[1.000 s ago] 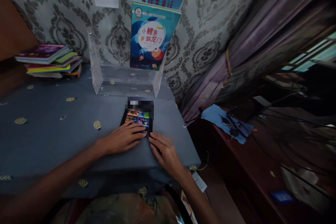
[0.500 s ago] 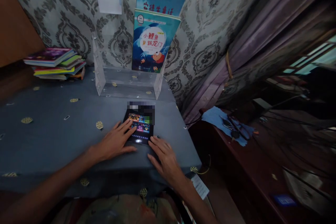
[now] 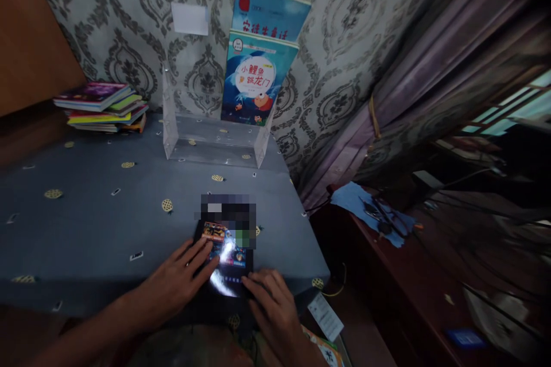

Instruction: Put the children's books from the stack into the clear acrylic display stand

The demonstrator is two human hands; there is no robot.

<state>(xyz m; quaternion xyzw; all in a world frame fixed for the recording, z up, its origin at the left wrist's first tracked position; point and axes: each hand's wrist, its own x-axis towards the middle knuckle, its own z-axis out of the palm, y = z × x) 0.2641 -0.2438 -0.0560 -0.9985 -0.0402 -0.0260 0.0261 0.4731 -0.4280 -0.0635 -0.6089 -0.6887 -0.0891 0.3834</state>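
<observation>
The dark tablet point(image 3: 230, 268) is seen at the near edge of the tabletop point(image 3: 107, 218), its lower end apparently overhanging. The left hand point(image 3: 178, 272) is loosely spread, its fingers laid over the tablet's left side; the right hand point(image 3: 275, 304) is half curled at the lower right corner. Whether either grips cannot be told. If support were slackened, the tablet could be tipped off; stray fingertip contact could be registered.

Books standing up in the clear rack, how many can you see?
2: the front book, with a fish on it, and the back book, sticking up behind it. More may hide behind.
</observation>
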